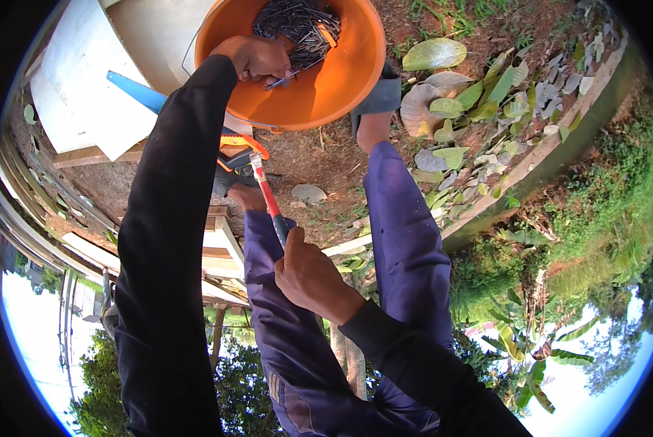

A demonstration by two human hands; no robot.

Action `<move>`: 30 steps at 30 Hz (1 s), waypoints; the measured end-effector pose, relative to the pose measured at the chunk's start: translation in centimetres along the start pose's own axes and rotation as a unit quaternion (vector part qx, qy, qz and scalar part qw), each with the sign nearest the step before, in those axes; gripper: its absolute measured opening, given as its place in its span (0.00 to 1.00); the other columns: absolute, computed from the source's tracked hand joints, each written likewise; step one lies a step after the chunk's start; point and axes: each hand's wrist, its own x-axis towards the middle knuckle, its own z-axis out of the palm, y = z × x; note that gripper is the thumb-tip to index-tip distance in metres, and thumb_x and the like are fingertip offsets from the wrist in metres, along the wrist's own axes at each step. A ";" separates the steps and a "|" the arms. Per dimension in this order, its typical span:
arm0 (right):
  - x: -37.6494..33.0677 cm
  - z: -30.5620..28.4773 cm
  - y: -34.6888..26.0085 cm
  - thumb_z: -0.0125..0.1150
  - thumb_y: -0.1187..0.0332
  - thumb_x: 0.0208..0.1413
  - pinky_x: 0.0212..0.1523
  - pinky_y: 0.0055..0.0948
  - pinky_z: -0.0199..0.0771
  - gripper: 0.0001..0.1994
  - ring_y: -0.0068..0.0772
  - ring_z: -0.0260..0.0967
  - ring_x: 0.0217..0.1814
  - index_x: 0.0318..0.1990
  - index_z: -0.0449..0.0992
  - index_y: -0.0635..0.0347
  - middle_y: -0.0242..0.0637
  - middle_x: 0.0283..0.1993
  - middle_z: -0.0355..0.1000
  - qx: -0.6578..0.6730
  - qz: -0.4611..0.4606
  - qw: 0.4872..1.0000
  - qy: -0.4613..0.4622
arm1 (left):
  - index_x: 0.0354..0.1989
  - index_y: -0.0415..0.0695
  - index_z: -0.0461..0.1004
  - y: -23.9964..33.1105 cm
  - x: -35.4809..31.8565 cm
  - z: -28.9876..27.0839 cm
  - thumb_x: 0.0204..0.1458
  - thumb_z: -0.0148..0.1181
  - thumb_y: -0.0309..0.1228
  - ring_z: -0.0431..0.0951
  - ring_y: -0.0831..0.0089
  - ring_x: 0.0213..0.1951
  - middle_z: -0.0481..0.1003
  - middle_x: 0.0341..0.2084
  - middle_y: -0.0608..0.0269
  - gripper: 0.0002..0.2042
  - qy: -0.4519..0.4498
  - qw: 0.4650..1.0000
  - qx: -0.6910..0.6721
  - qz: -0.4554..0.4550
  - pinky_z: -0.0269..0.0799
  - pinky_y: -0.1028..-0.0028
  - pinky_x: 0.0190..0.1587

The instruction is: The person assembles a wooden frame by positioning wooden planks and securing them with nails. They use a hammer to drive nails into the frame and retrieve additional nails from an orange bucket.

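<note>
An orange bucket stands at the top middle, with a heap of long grey nails in its bottom. My left hand reaches over its rim, fingers closed on a few nails whose ends stick out past the fingertips. Lower down, my right hand is wrapped round the dark grip of a hammer with a red shaft. Its pale metal end points up toward the bucket, apart from it. Just left of that end lies a handsaw with a blue blade and an orange and black handle.
Pale boards lie at the upper left, partly under the saw. My legs straddle brown soil. Dry and green leaves cover the ground to the right, bounded by a long plank edge. Wooden framing is at the lower left.
</note>
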 end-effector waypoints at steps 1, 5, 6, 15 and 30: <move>-0.1 0.3 0.2 0.58 0.64 0.58 0.22 0.34 0.78 0.22 0.41 0.77 0.22 0.47 0.62 0.80 0.45 0.22 0.73 0.007 0.004 1.000 0.000 | 0.40 0.45 0.80 0.4 0.0 -0.3 0.59 0.55 0.38 0.77 0.61 0.25 0.79 0.23 0.59 0.12 -0.010 1.000 0.012 -0.005 0.71 0.59 0.31; -0.9 0.5 -0.9 0.58 0.64 0.58 0.22 0.36 0.79 0.21 0.43 0.78 0.23 0.46 0.61 0.78 0.47 0.22 0.73 0.023 -0.025 0.999 -0.017 | 0.55 0.47 0.76 -8.7 4.5 4.0 0.60 0.53 0.35 0.82 0.52 0.44 0.82 0.40 0.48 0.16 0.433 0.874 0.180 0.129 0.76 0.55 0.49; -0.4 0.3 -0.2 0.58 0.65 0.58 0.22 0.36 0.79 0.21 0.44 0.78 0.23 0.45 0.61 0.78 0.47 0.22 0.73 0.016 -0.011 1.000 -0.003 | 0.58 0.49 0.75 -3.8 3.8 2.6 0.60 0.53 0.34 0.81 0.51 0.47 0.81 0.43 0.46 0.17 0.414 0.896 0.121 0.103 0.75 0.54 0.52; -0.2 0.2 -0.1 0.52 0.71 0.58 0.23 0.44 0.75 0.14 0.49 0.69 0.20 0.35 0.63 0.81 0.54 0.28 0.61 0.099 0.003 0.995 -0.008 | 0.72 0.68 0.60 1.5 1.6 6.1 0.62 0.47 0.28 0.83 0.54 0.43 0.81 0.39 0.51 0.29 0.320 0.922 0.213 0.059 0.76 0.57 0.49; -0.4 0.3 -0.2 0.57 0.66 0.59 0.22 0.35 0.78 0.18 0.42 0.76 0.22 0.38 0.64 0.80 0.49 0.25 0.69 -0.002 -0.034 0.999 -0.027 | 0.53 0.47 0.75 -1.9 0.1 5.7 0.63 0.46 0.31 0.82 0.47 0.40 0.81 0.38 0.44 0.14 0.441 0.882 0.164 0.000 0.78 0.51 0.46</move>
